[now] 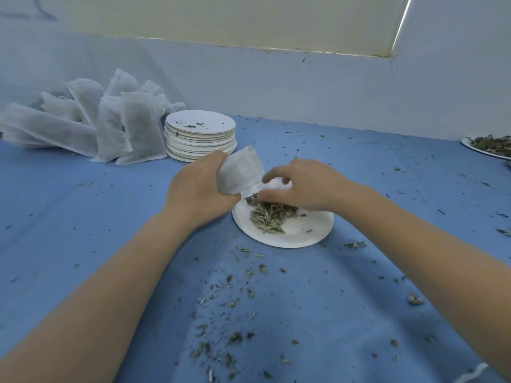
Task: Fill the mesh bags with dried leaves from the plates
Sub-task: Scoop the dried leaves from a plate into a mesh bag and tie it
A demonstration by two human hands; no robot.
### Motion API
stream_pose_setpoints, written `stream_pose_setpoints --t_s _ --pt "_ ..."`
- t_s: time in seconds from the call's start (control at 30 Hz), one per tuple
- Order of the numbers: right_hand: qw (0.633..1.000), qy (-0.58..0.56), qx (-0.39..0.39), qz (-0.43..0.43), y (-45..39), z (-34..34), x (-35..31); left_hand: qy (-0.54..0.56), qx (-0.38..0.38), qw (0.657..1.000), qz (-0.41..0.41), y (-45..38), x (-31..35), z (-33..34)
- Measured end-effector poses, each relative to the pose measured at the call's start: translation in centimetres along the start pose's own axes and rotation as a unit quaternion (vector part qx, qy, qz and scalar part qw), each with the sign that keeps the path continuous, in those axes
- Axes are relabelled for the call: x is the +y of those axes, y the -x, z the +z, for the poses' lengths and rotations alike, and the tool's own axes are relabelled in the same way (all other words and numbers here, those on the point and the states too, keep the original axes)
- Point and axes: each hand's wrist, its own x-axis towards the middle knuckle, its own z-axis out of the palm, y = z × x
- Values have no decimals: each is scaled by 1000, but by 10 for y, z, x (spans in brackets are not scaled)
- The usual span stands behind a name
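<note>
My left hand (pixel 195 187) grips a white mesh bag (pixel 240 170), held tilted above the far left edge of a white paper plate (pixel 298 236). A small heap of dried green leaves (pixel 269 215) lies on that plate. My right hand (pixel 301 183) hovers over the plate's far side, its fingertips pinching the bag's lower open edge and touching the leaves. Part of the leaf heap is hidden under my right hand.
A stack of used white plates (pixel 200 139) stands behind the hands. Several filled mesh bags (pixel 110 125) lean in a pile at the back left. Another plate of leaves (pixel 489 146) sits at the right edge. Leaf crumbs litter the blue cloth (pixel 83 217).
</note>
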Motion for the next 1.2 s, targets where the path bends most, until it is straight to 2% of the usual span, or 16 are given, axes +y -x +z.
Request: stream_pose_setpoints --t_s 0.07,0.13,0.3,0.4,0.53,0.7,0.87,1.03,1.2 --pt "998 41 -21 38 -2 1 -3 -3 -4 1000 1 0 0 0" --pt "998 34 -24 40 -5 8 -9 -9 -5 1000 0 0 0 1" --pt "999 -30 18 28 -11 17 -18 -7 -5 1000 -3 0 0 1" --pt "998 -59 18 28 -12 12 -16 -12 -6 1000 2 0 -1 1" --pt "983 -176 30 40 -6 -4 -6 -22 -16 1000 1 0 -4 2" --pt "975 -216 49 9 -2 -34 -5 -43 -26 999 20 0 -5 2" --pt "976 -218 -4 -26 -4 -52 -19 -59 -30 997 38 1 1 3" --pt "989 -141 -16 -47 -16 -45 -34 -13 -25 999 34 2 7 6" --pt "971 -236 -44 17 -23 -42 -33 -8 -37 998 46 3 8 8"
